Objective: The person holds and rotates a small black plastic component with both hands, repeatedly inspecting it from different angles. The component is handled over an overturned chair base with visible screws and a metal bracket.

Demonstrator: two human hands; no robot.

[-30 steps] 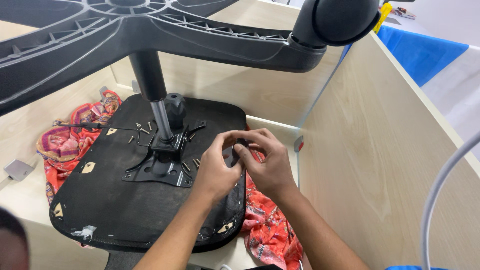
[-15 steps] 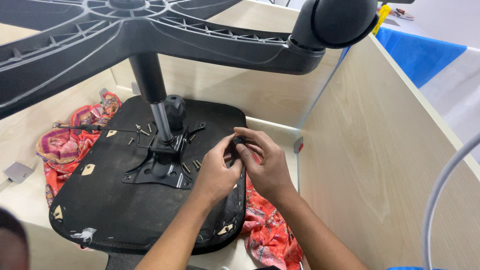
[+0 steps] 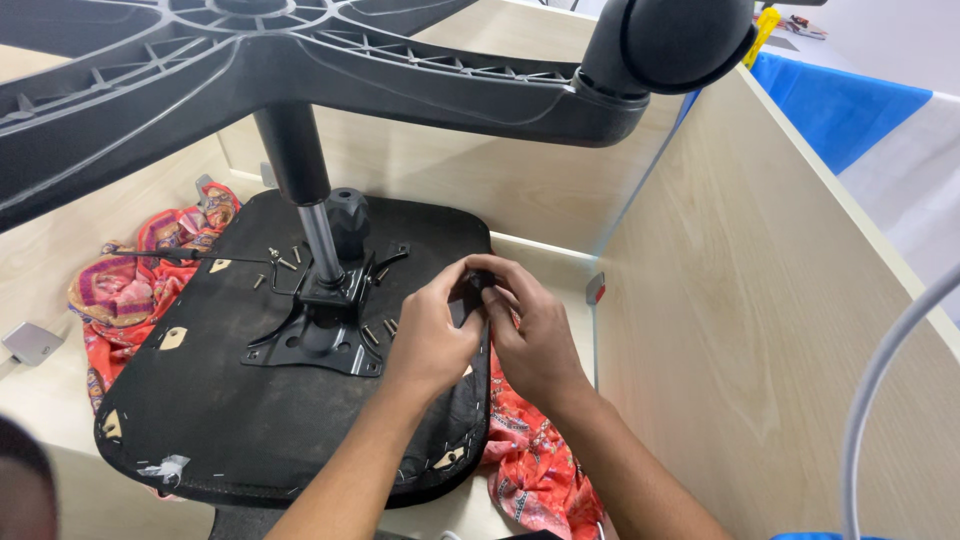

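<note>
An upturned black chair seat [image 3: 260,420] lies on the desk, with a black metal mechanism plate [image 3: 318,338] bolted at its middle. From the plate a gas column [image 3: 318,232] rises to the star base [image 3: 300,60] overhead. Both my hands meet at the seat's right edge. My left hand [image 3: 430,338] and my right hand [image 3: 538,340] pinch a small dark part [image 3: 478,282] between their fingertips. What the part is stays hidden by the fingers. Loose screws [image 3: 284,260] lie on the seat near the plate.
A red patterned cloth [image 3: 130,290] lies under the seat and shows again at the lower right. A pale wooden partition [image 3: 760,330] stands close on the right. A black caster [image 3: 672,38] hangs overhead, a white cable [image 3: 880,380] curves at right, and a metal bracket [image 3: 30,342] lies far left.
Both hands stay at the seat's right edge. The fingertips have drawn closer around the small dark part and shifted slightly upward.
</note>
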